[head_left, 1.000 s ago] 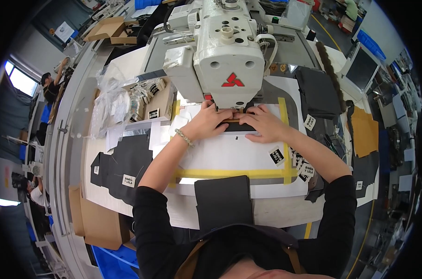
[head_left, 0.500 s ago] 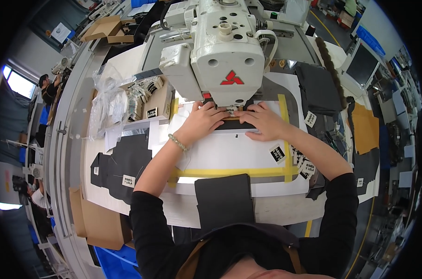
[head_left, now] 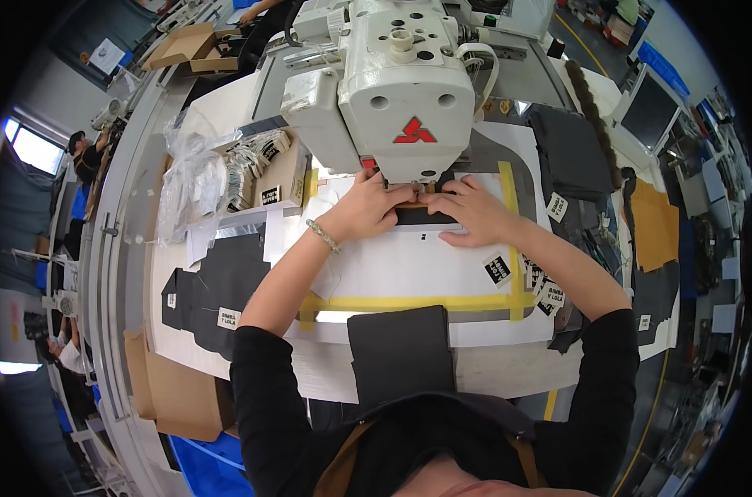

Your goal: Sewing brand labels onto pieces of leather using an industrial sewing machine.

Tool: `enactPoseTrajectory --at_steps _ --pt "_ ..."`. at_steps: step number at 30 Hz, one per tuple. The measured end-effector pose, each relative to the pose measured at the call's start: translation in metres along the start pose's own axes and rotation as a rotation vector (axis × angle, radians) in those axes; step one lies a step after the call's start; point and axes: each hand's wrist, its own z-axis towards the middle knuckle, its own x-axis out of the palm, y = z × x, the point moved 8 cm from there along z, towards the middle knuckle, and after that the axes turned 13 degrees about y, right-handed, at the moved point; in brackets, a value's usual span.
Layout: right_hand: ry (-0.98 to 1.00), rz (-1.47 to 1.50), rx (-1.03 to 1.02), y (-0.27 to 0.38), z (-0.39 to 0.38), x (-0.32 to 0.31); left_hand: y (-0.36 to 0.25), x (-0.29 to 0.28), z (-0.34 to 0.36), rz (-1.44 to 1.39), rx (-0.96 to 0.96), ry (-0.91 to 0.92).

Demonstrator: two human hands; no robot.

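Beneath the head of a white sewing machine (head_left: 401, 83), both hands work at a small piece (head_left: 417, 192) on a dark strip (head_left: 421, 216), largely covered by fingers. My left hand (head_left: 363, 207), wearing a bead bracelet, has its fingers bent but apart, the index fingertip touching the piece from the left. My right hand (head_left: 479, 211) touches it from the right with bent fingertips, its thumb spread lower on a white sheet (head_left: 392, 265) bordered by yellow tape (head_left: 392, 302). Loose black-and-white labels (head_left: 548, 294) lie right of the sheet.
A box of labels (head_left: 268, 166) and clear plastic bags (head_left: 185, 182) sit left. Dark pieces lie left (head_left: 218, 290), right (head_left: 570, 153) and in front (head_left: 401, 356). An orange sheet (head_left: 653, 224) and a monitor (head_left: 645, 116) stand at right. Co-workers (head_left: 86, 157) are at far left.
A pale label showed between my fingertips half a second ago; my fingers now mostly cover it. The view has shifted slightly. A co-worker's arm has appeared at top left.
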Motion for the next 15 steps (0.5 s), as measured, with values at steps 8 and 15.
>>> enactPoseTrajectory --at_steps 8,15 --pt "0.032 0.007 0.017 -0.003 0.002 0.0 -0.001 -0.001 -0.009 0.046 -0.041 -0.094" --pt "0.032 0.002 0.005 -0.001 0.003 0.0 -0.006 -0.001 -0.013 0.163 -0.082 -0.137"
